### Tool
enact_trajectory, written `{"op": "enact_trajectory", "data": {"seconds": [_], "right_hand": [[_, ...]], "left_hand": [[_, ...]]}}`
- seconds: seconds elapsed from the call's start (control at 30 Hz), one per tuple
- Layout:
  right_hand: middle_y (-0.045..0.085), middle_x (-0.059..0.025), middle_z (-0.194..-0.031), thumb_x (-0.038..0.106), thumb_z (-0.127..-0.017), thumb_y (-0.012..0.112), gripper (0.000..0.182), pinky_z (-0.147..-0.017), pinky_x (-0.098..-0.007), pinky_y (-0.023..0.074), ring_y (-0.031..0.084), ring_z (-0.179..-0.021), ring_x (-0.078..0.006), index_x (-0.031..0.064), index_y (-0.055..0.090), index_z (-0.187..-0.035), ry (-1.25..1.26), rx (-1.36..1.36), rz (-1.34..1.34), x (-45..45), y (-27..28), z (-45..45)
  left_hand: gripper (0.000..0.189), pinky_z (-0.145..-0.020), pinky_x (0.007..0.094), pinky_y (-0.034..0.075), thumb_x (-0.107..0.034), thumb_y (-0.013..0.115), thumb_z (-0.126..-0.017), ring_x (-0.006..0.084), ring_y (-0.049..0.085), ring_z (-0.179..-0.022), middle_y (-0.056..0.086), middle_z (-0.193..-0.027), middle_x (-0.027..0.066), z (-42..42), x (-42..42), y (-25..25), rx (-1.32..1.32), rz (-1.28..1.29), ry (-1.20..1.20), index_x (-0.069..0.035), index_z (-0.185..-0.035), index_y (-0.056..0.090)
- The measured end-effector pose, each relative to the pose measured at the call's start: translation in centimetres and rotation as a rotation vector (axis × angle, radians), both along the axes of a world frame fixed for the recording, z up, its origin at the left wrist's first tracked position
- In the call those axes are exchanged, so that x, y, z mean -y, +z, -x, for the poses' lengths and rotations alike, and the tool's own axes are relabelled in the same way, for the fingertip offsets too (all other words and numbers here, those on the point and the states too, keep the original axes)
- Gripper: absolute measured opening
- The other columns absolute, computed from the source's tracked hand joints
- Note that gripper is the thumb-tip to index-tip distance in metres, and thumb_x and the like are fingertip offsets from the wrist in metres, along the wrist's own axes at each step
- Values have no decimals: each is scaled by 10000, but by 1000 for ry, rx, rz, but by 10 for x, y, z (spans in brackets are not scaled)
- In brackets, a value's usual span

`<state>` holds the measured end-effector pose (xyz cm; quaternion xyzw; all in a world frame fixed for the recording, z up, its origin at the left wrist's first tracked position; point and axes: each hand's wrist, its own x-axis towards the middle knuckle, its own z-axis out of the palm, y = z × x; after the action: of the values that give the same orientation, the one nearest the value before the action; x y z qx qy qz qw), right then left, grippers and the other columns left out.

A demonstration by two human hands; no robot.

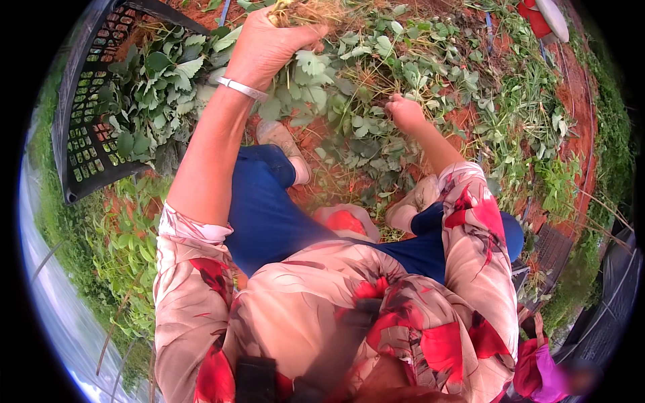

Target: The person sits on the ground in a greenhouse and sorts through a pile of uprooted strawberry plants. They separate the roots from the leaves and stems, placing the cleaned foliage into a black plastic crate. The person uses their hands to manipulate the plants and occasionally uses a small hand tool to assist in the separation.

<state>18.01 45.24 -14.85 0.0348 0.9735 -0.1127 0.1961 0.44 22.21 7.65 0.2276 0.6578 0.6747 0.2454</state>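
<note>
My left hand, with a silver bangle on its wrist, grips a bunch of uprooted strawberry plants. Their pale brown roots stick out above the thumb, and the leaves hang below it. Lower and to the right, my right hand is at a spread heap of strawberry plants, its fingers pinched together on what looks like a plant's dark root end. The fingertips are partly hidden among stems. Beside my left forearm, a black plastic crate on its side holds many leafy strawberry plants.
My shoes rest on red soil around the heap. Another person's red-and-white shoe shows at top right. A person in pink and purple is at lower right, near a dark crate. Green weeds grow on the left.
</note>
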Motion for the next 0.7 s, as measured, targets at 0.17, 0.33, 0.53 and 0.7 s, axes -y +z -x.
{"op": "enact_trajectory", "data": {"seconds": [0.17, 0.33, 0.53, 0.7], "right_hand": [[599, -62, -875, 66, -702, 528, 162, -687, -337, 474, 600, -796, -215, 104, 639, -814, -12, -197, 20, -17, 5, 4], [643, -88, -776, 92, -699, 567, 185, -669, -296, 476, 616, -693, -203, 85, 655, -862, -364, -211, 590, -7, 84, 23], [641, -106, -768, 97, -703, 564, 194, -660, -278, 463, 596, -652, -160, 81, 653, -874, -435, -278, 697, 15, 156, 29], [626, -93, -725, 143, -696, 610, 240, -656, -286, 458, 587, -655, -170, 93, 645, -928, -348, -350, 681, 19, 134, 33]], "left_hand": [[86, -528, 235, 431, -27, 634, -700, 103, 544, -549, 600, -632, 57, -1, -12, -22, -43, 204, -168, 14, -770, 602], [120, -511, 214, 399, -97, 637, -725, 69, 521, -541, 606, -665, 26, -14, -31, -32, 10, 266, -196, -14, -810, 624], [173, -548, 213, 421, -146, 631, -719, 56, 532, -595, 608, -678, 14, -45, -59, -71, 59, 297, -319, -21, -840, 630], [185, -568, 232, 434, -143, 645, -709, 58, 520, -600, 600, -684, -10, -49, -63, -84, -219, 430, -375, -26, -852, 632]]}}
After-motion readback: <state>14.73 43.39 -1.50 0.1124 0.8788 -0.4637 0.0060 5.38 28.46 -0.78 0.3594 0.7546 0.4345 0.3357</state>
